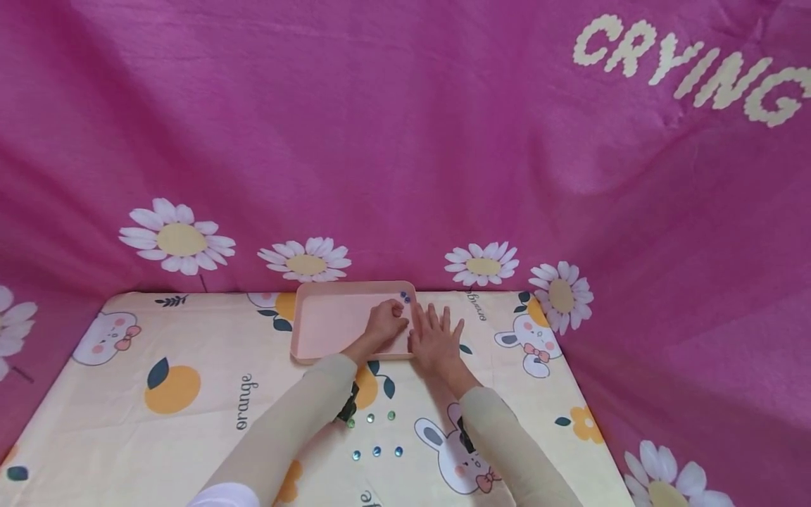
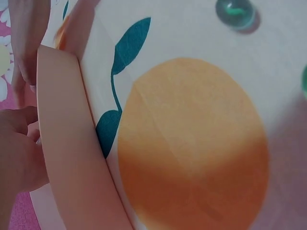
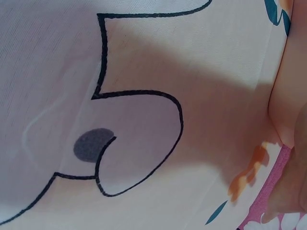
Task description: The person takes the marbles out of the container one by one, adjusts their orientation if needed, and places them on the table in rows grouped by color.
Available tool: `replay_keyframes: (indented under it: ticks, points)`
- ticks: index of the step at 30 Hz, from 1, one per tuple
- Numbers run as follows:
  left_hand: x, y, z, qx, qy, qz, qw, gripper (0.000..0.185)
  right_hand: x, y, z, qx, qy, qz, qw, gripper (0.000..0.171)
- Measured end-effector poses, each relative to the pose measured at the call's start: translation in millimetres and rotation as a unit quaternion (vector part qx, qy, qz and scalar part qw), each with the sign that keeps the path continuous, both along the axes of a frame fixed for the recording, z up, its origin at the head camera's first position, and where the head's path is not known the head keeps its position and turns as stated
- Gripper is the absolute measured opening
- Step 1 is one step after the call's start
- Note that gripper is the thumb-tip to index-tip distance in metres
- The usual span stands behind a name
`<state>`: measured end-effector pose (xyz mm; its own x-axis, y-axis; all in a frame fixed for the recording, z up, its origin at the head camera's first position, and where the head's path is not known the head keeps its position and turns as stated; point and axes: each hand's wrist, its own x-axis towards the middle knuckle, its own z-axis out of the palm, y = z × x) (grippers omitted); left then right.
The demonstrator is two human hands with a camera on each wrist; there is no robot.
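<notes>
My left hand [image 1: 384, 321] reaches over the near wall into the right part of a shallow pink tray [image 1: 329, 318], its fingers curled. Whether something small sits between those fingertips, I cannot tell. Beyond them, two dark blue marbles [image 1: 405, 296] lie in the tray's far right corner. Fingers spread, my right hand [image 1: 437, 345] rests along the tray's right side. In the left wrist view the left hand [image 2: 21, 148] shows partly behind the tray wall [image 2: 67, 143]; the right wrist view catches only part of the right hand [image 3: 290, 182].
On the patterned tablecloth [image 1: 209, 451], nearer than the tray, lie a row of three green marbles [image 1: 370, 418] and a row of three light blue marbles [image 1: 376, 451]. A pink-purple curtain [image 1: 393, 155] with daisies hangs behind the table and along its sides.
</notes>
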<state>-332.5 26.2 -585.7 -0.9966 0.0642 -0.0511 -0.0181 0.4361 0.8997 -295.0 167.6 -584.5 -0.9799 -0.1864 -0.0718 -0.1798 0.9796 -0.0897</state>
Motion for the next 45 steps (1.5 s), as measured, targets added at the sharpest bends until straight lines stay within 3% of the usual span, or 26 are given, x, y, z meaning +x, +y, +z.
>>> replay_keyframes:
  ticks: [3, 9, 17, 23, 45]
  points:
    - [-1.0, 2.3, 5.8, -0.015, -0.001, 0.006, 0.9999, 0.029, -0.3, 0.2, 0.8, -0.004, 0.003, 0.002, 1.0, 0.067]
    - [-12.2, 4.0, 3.9, -0.057, 0.024, 0.005, 0.9981, 0.028, -0.5, 0.7, 3.2, -0.003, 0.002, 0.004, 1.0, 0.066]
    - [-18.8, 7.1, 6.3, -0.046, 0.002, 0.03, 0.9985, 0.022, -1.4, 1.3, 4.1, 0.009, 0.0, 0.002, 1.0, 0.065]
    - [-24.2, 9.4, 5.4, -0.069, 0.011, 0.03, 0.9971, 0.024, -2.1, 1.0, 5.3, 0.002, 0.001, -0.001, 1.0, 0.064]
    - [-27.1, 12.2, 7.3, -0.107, 0.024, 0.014, 0.9939, 0.03, 0.4, -0.6, 7.4, 0.007, -0.017, -0.001, 1.0, 0.063]
